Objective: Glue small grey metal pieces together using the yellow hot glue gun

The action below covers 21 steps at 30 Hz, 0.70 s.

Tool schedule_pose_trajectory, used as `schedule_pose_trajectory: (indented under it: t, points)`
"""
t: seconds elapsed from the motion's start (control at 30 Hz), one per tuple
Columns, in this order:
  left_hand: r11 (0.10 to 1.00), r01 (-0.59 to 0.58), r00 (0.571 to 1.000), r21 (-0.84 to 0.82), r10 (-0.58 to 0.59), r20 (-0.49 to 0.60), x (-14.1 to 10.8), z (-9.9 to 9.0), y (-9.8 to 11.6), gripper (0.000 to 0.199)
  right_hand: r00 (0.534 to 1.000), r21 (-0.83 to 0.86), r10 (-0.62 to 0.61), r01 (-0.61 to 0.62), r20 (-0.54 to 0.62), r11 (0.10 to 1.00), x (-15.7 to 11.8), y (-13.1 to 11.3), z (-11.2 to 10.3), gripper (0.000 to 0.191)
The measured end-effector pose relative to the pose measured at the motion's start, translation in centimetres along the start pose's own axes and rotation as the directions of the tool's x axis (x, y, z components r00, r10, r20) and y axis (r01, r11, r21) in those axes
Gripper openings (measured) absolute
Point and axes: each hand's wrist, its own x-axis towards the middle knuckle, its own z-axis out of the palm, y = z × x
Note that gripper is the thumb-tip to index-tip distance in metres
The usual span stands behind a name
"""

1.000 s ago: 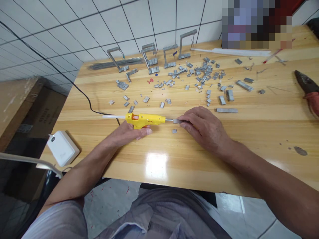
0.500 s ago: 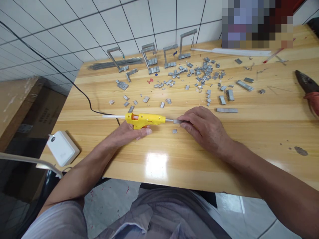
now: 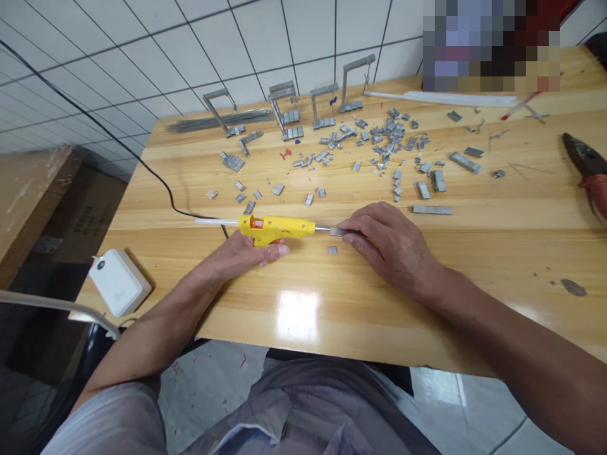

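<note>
My left hand (image 3: pixel 258 249) is closed round the handle of a yellow hot glue gun (image 3: pixel 284 227), whose glue stick (image 3: pixel 215 222) juts out of its back end. The metal nozzle points right and meets the end of a small grey staple strip (image 3: pixel 338 232). Thumb and fingers of my right hand (image 3: pixel 391 243) pinch that strip at its other end, low over the table. Just below the nozzle tip lies a short piece of staple strip (image 3: pixel 332 250). My right fingertips partly hide the held strip.
Several small stands built of staple strips (image 3: pixel 324 107) line the back by the tiled wall. Loose staple pieces (image 3: pixel 391 133) lie scattered before them. Pliers (image 3: pixel 585 164) rest at right, a white box-shaped device (image 3: pixel 119 282) at left. A black cable (image 3: pixel 161 180) crosses the left side.
</note>
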Motion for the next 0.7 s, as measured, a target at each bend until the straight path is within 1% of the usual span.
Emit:
schedule_pose_trajectory:
  t: [0.13, 0.3, 0.43, 0.57, 0.7]
  points:
    - [1.000, 0.008, 1.000, 0.003, -0.008, 0.000, 0.02, 0.02, 0.21, 0.039, 1.000, 0.002, 0.001, -0.001, 0.003, 1.000, 0.02, -0.03, 0.01, 0.018]
    - [1.000, -0.012, 1.000, 0.004, 0.012, 0.008, 0.01, 0.04, 0.27, 0.038, 1.000, -0.002, -0.016, 0.016, -0.017, 1.000, -0.02, -0.05, 0.05, 0.018]
    - [1.000, -0.017, 1.000, 0.004, 0.017, 0.018, -0.01, -0.01, 0.13, 0.039, 1.000, 0.006, -0.011, 0.011, -0.019, 1.000, -0.04, 0.00, 0.08, 0.017]
    - [1.000, -0.013, 0.999, -0.004, 0.013, 0.030, 0.02, -0.10, -0.14, 0.040, 1.000, -0.025, -0.024, 0.024, -0.010, 0.999, -0.04, 0.01, 0.07, 0.017]
    - [1.000, -0.013, 0.999, -0.004, 0.013, 0.041, 0.06, -0.14, -0.34, 0.042, 0.999, -0.023, -0.035, 0.035, -0.031, 0.999, -0.02, -0.01, 0.12, 0.017]
